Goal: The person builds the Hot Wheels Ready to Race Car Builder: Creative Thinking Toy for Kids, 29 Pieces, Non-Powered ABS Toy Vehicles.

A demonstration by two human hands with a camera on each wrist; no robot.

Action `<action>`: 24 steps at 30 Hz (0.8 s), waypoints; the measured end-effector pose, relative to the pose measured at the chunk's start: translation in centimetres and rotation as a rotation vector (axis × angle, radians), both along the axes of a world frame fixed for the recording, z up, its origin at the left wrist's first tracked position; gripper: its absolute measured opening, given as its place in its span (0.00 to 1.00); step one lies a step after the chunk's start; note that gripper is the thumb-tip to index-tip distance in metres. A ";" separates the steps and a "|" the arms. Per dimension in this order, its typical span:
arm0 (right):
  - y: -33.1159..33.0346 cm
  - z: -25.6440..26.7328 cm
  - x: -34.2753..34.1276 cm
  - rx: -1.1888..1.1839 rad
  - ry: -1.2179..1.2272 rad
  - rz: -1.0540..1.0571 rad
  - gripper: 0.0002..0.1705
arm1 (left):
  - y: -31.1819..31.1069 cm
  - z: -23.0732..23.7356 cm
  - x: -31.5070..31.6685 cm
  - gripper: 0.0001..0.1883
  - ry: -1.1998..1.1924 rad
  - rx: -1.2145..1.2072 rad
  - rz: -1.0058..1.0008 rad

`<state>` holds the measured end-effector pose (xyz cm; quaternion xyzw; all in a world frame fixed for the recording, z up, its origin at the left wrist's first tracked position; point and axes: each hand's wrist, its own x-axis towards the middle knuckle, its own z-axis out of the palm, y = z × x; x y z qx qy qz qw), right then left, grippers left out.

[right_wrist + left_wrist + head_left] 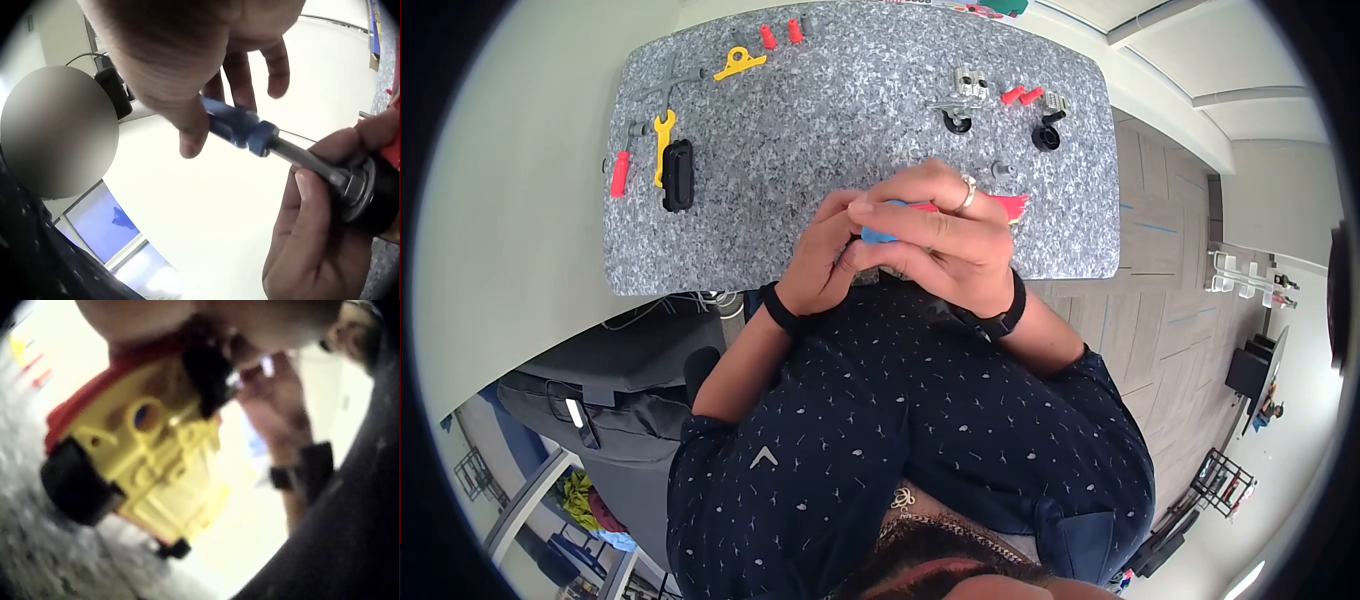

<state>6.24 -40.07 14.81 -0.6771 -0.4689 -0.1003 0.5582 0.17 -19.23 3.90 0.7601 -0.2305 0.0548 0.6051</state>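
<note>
My right hand [950, 230] [181, 62] grips the blue handle [882, 222] [234, 122] of a tool. Its metal shaft [306, 158] meets a hex nut [355, 186] at the centre of a black wheel [377, 203]. Fingers of my left hand [815, 260] [319, 250] hold the wheel and steady the shaft's end. In the left wrist view, a toy vehicle body [165, 437], red with a yellow underside, hangs tilted below my left hand [169, 322], with black wheels [78, 481] on it. The hands cover most of the toy in the head view.
On the speckled table [800, 120] lie a yellow wrench [663, 145], a black tray [679, 175], a red-handled screwdriver [620, 172] and a yellow bracket [740, 63] at left. Red pieces [1020, 96], grey blocks [970, 82] and a black wheel [1046, 137] lie at right.
</note>
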 end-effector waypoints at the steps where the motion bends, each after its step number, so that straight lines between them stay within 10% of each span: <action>1: 0.0 0.2 0.2 -0.008 -0.024 -0.001 0.28 | 0.0 0.2 0.1 0.19 -0.016 0.006 0.007; 24: 0.4 0.2 -0.5 -0.055 -0.015 -0.004 0.25 | -1.3 -0.2 -0.2 0.26 0.012 0.058 0.112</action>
